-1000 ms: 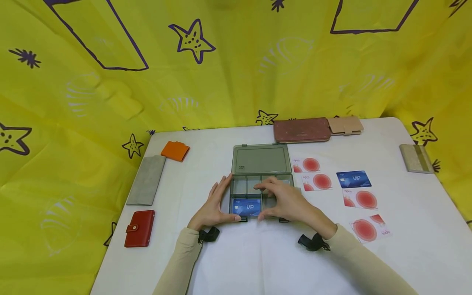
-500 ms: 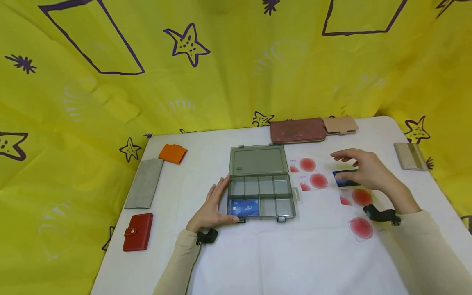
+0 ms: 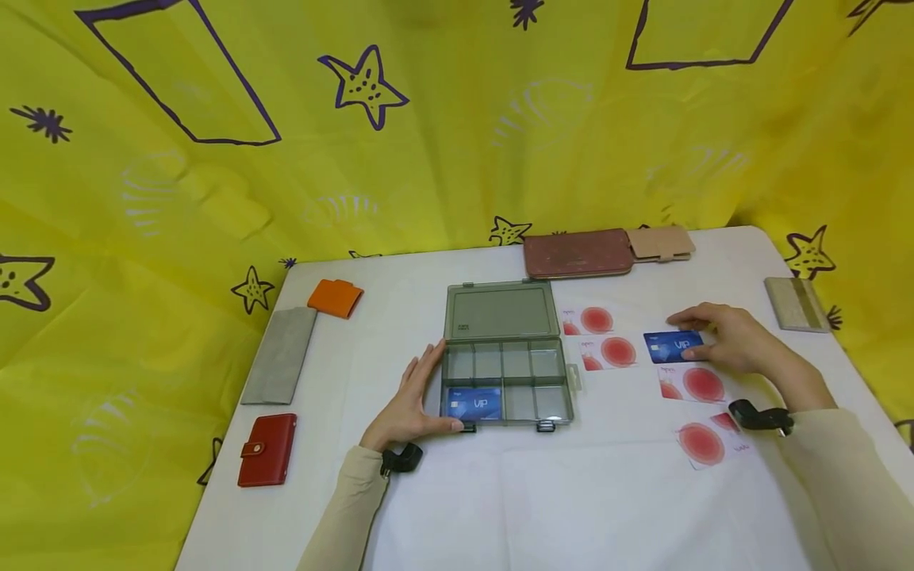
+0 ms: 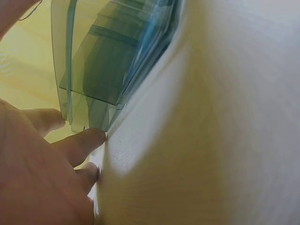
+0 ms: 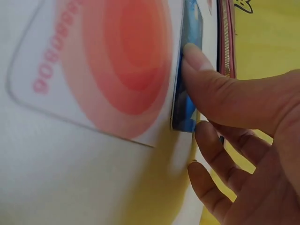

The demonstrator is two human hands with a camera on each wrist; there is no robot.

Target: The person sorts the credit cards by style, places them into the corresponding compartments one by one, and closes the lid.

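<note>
My left hand (image 3: 412,404) is at the left side of a clear grey-green compartment box (image 3: 503,381), its thumb along the front edge. In the left wrist view, fingertips (image 4: 96,136) touch the box wall. The box's hinged lid (image 3: 502,311) lies back. A blue VIP card (image 3: 474,403) lies in the front-left compartment; the other compartments look empty. On the right, my right hand (image 3: 735,341) is over a second blue VIP card (image 3: 664,347) lying on the table. Its thumb (image 5: 199,58) touches the card's face; the other fingers spread around the card's right end, the index finger partly hidden.
Red-and-white cards (image 3: 703,385) lie on the white table (image 3: 607,500) near and below the blue card, others (image 3: 617,350) beside the box. Wallets (image 3: 578,254) stand at the back; an orange holder (image 3: 336,298), grey wallet (image 3: 280,357) and red wallet (image 3: 267,450) line the left. A beige wallet (image 3: 796,303) is at right.
My right hand has left the box, moved right to the blue card on the table, and lowered its thumb onto it. The left hand stays at the box.
</note>
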